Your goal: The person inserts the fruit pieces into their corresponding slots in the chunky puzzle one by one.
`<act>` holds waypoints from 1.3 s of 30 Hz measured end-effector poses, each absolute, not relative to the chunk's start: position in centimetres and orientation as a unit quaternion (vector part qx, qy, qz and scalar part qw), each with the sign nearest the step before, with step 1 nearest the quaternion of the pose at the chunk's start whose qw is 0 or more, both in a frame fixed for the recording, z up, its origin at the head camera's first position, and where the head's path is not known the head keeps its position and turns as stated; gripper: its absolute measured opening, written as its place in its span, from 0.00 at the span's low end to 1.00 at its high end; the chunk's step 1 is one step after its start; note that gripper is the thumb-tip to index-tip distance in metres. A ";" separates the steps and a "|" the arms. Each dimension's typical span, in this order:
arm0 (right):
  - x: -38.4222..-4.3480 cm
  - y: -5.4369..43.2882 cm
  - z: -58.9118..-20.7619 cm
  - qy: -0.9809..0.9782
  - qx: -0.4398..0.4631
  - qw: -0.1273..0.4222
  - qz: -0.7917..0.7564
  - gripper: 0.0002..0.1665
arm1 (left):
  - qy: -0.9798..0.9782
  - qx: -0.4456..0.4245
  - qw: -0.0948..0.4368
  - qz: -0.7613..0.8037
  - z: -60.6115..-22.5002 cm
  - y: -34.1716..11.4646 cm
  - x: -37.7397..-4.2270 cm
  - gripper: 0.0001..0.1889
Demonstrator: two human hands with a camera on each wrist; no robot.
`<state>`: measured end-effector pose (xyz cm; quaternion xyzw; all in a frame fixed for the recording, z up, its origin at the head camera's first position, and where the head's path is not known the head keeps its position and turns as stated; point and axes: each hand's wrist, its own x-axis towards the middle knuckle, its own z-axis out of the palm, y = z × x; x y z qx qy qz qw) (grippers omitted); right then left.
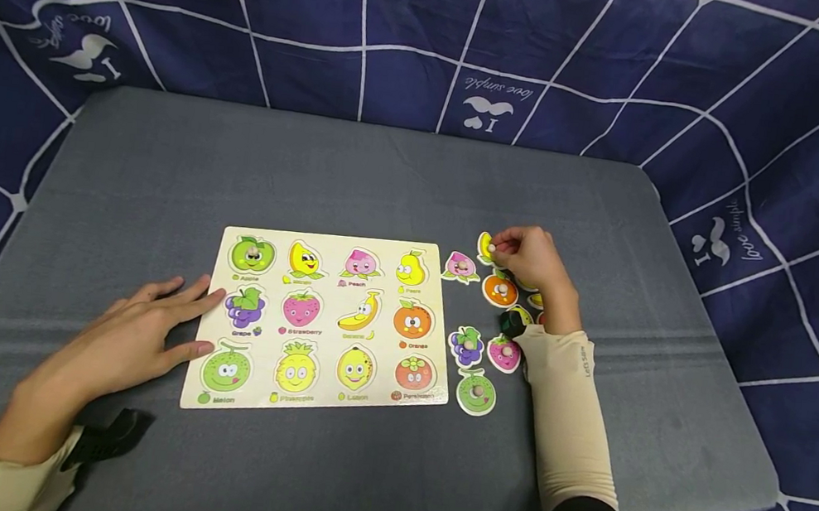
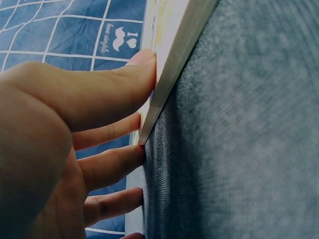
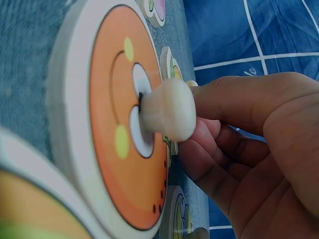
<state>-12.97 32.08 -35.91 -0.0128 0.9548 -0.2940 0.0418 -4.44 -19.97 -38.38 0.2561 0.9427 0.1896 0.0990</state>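
A wooden fruit puzzle board (image 1: pixel 330 326) lies on the grey table, with a knobbed apple piece (image 1: pixel 252 255) in its top left corner. My left hand (image 1: pixel 135 335) is spread at the board's left side, thumb and fingertips resting on its edge; in the left wrist view the thumb (image 2: pixel 119 89) touches the rim. To the right of the board, my right hand (image 1: pixel 532 260) pinches the knob of a yellow fruit piece (image 1: pixel 484 248). An orange piece (image 3: pixel 127 174) with a pale knob stands large in front of those fingers in the right wrist view, partly hiding the yellow piece.
Beside the board lie a peach piece (image 1: pixel 461 268), a grape piece (image 1: pixel 466 346), a strawberry piece (image 1: pixel 503 354) and a melon piece (image 1: pixel 476 392). More pieces are partly hidden under the right wrist. A blue checked cloth (image 1: pixel 418 32) hangs around the table's far side.
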 end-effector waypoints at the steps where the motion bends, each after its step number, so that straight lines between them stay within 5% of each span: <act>1: -13.0 32.1 -35.9 0.955 -0.014 0.042 -0.294 0.08 | 0.943 0.256 0.099 0.190 -38.4 -20.0 -4.4 0.40; 39: -12.9 32.1 -35.5 0.957 -0.037 0.038 -0.287 0.05 | 0.943 0.248 0.107 0.192 -38.2 -19.7 -4.3 0.41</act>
